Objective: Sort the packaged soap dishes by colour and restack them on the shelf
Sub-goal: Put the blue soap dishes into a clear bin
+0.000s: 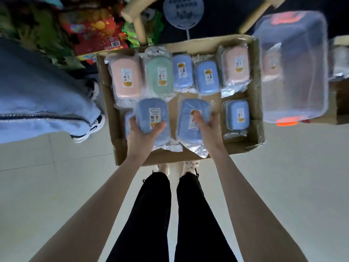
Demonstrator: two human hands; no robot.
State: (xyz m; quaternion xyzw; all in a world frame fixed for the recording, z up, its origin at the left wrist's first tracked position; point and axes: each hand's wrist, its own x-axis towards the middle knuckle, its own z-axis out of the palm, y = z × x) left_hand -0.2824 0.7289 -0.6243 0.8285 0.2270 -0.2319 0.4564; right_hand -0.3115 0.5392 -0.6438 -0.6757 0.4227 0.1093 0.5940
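Observation:
Packaged soap dishes lie in an open cardboard box (255, 118) on the floor. Along the far row sit a pink dish (125, 78), a green dish (159, 76), two blue dishes (182, 73) (206, 77) and another pink dish (236, 66). A small blue dish (238, 115) rests at the near right. My left hand (140, 136) grips a blue dish (152, 118) from below. My right hand (206, 129) holds a second blue dish (188, 121), thumb on its label. Another blue dish peeks out behind my left hand.
A clear plastic bin (294, 69) with orange latches stands right of the box, a pink dish showing through it. Another person in light blue clothing (37, 95) stands at the left. Snack packets (98, 33) and wooden stool legs (139, 25) lie beyond the box.

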